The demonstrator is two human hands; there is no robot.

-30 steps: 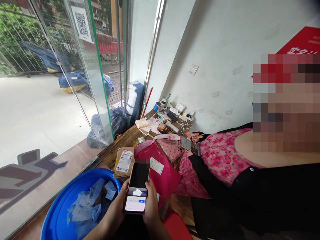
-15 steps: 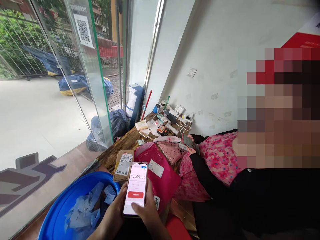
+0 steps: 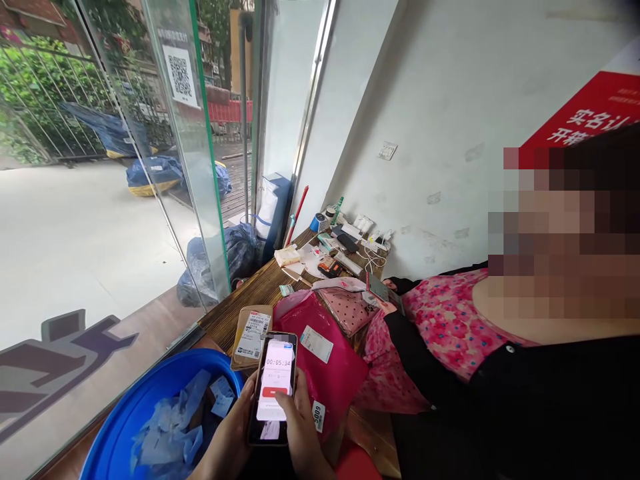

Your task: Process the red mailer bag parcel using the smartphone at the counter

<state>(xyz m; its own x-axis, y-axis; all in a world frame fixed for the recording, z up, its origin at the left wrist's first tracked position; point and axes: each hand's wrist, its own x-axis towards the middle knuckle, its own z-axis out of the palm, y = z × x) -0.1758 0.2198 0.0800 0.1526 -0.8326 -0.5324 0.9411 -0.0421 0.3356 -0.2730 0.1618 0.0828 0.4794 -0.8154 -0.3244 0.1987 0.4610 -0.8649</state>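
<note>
At the near left, below the desk's near corner, a blue tub [image 3: 125, 427] holds torn blue-white scraps of label backing [image 3: 173, 427]. Just to its right, the left hand [image 3: 235, 433] cradles a phone [image 3: 273, 387] from beneath and along its left edge, its grip closed on the phone's side. The phone is held upright and a little tilted, over the near edge of the desk [image 3: 250, 293]; its screen is lit, showing a timer and a red button. The right hand [image 3: 300, 433] clasps the phone's right edge, and its thumb [image 3: 283, 400] lies across the lower part of the screen, so this grip too is closed on the phone.

Behind the phone, near the desk's left edge, a brown padded mailer [image 3: 251, 327] lies flat with a white shipping label on top. Just right of it, a magenta plastic parcel [image 3: 325, 360] with a white label spreads over the near part of the desk, and a pink dotted pouch [image 3: 347, 308] rests at its far side. Toward the desk's far end by the wall lies a clutter of small things: a power strip with cables [image 3: 373, 241], an orange-and-black device [image 3: 330, 268] and a roll of tape [image 3: 316, 223]. At the right edge, another person in a pink flowered top [image 3: 445, 320] and black garment sits close, with a hand [image 3: 387, 305] resting by the pouch.
</note>
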